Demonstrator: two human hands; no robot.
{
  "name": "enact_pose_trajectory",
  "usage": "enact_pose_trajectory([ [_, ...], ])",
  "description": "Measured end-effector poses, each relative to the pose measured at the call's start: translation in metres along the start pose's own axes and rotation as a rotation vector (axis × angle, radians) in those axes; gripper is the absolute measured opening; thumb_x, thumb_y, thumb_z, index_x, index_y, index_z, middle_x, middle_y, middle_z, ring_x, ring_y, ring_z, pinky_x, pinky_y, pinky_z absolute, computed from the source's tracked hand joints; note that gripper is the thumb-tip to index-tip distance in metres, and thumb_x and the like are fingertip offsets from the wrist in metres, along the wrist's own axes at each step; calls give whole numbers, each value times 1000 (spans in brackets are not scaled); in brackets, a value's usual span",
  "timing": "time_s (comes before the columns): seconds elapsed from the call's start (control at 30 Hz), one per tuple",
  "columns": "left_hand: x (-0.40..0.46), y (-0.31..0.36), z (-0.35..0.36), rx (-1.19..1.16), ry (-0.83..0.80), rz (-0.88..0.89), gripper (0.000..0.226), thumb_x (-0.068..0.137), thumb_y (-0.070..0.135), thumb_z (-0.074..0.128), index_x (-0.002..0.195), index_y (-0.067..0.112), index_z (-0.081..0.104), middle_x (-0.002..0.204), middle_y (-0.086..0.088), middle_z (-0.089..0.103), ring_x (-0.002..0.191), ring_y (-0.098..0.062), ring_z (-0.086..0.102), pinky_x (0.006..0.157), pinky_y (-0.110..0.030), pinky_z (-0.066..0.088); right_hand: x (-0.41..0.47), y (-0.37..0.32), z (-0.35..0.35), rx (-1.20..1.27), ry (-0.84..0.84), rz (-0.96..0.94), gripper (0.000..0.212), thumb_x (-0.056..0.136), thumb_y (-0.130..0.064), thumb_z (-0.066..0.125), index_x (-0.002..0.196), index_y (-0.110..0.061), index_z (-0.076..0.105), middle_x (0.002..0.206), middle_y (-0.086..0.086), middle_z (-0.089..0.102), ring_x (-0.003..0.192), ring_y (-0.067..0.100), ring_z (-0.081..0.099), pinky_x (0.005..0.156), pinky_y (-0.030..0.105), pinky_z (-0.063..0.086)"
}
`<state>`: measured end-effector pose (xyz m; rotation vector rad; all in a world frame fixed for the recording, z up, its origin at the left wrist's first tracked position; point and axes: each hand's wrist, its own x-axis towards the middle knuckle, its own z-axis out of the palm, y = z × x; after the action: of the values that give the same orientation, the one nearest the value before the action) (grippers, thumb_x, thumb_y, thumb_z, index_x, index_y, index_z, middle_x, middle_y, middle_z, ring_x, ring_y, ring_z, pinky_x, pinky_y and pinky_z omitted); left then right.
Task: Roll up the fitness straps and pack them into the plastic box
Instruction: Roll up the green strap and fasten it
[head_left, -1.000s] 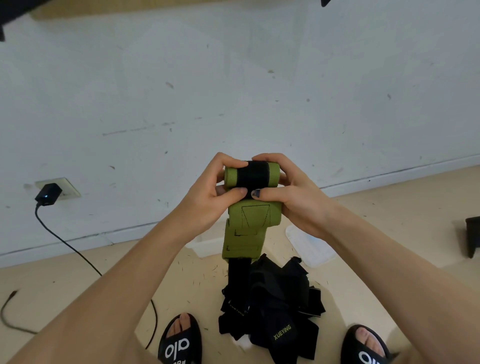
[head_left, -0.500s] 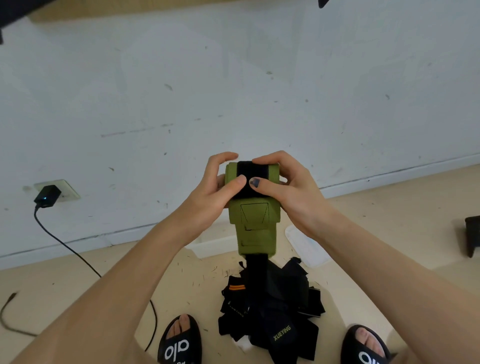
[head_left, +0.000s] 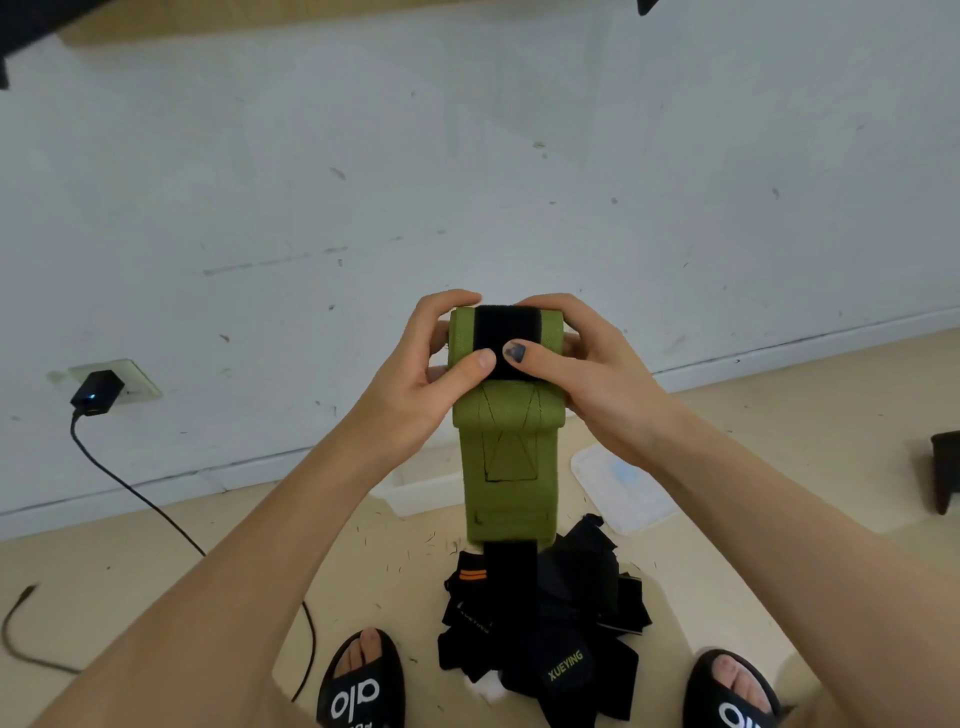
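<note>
Hands grip a half-rolled olive-green fabric fitness strap (head_left: 506, 447) with a black band, left hand (head_left: 423, 387) and right hand (head_left: 587, 374) curled round the roll's ends, thumbs pressing its front; its tail hangs over a black strap pile (head_left: 561, 639) near a clear plastic box (head_left: 415, 493) on the floor

A single head-worn wide-angle camera is supplying the only view, so no second view is sharing any part of the scene. It is looking forward and steeply down from a standing person's head height. It is facing a white wall (head_left: 467, 156), which is filling the frame from 9 through 12 to 3 o'clock. The floor (head_left: 130, 597) is running across the lower part. The left hand (head_left: 415, 384) and right hand (head_left: 597, 384) are sitting close at centre, and sandalled feet (head_left: 363, 686) are showing at 6 o'clock.
</note>
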<state>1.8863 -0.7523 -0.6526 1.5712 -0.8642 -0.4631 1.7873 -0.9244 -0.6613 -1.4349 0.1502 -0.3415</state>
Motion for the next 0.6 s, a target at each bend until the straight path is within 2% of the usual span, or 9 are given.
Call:
enact_pose_trajectory([
  [0.1,0,-3,2,-51,-48,-66,38,107,24,53,138,42,43,122,5,67,116,-12,67,95,-36,57,0,2,-1,-31,18,-50,31,94,-7,74,121,-18,66,105,5,73,108,25,70,83,40,61],
  [0.23,2,-3,0,-68,-44,-67,38,106,13,55,133,38,47,109,2,71,104,-21,72,89,-39,60,-1,2,-3,-71,-26,-31,33,94,-13,73,123,-26,64,112,6,70,113,27,67,94,47,60],
  [0.33,2,-4,-2,-71,-37,-76,41,105,9,55,130,40,50,117,-9,68,104,-25,72,92,-43,59,-4,-1,-2,-52,-71,79,28,101,-28,66,128,-33,62,120,7,70,110,24,71,90,43,61],
  [0.43,2,-5,-4,-103,-27,-111,41,102,8,57,124,42,53,117,-10,66,102,-23,71,90,-42,58,-4,1,0,-37,-27,68,21,104,-27,63,124,-29,65,122,23,65,107,33,71,82,38,61],
  [0.53,2,-5,-2,-197,-68,-175,35,93,21,59,119,44,52,114,-4,66,101,-19,69,87,-41,57,-2,6,1,-9,-12,28,22,101,-16,66,121,-23,68,123,29,62,107,34,69,83,37,60],
  [0.6,1,-5,2,-246,-91,-222,26,99,39,60,122,43,48,115,5,67,104,-16,69,89,-42,58,-1,7,1,-23,2,2,24,98,-11,69,120,-23,70,122,27,63,110,35,69,85,44,61],
])
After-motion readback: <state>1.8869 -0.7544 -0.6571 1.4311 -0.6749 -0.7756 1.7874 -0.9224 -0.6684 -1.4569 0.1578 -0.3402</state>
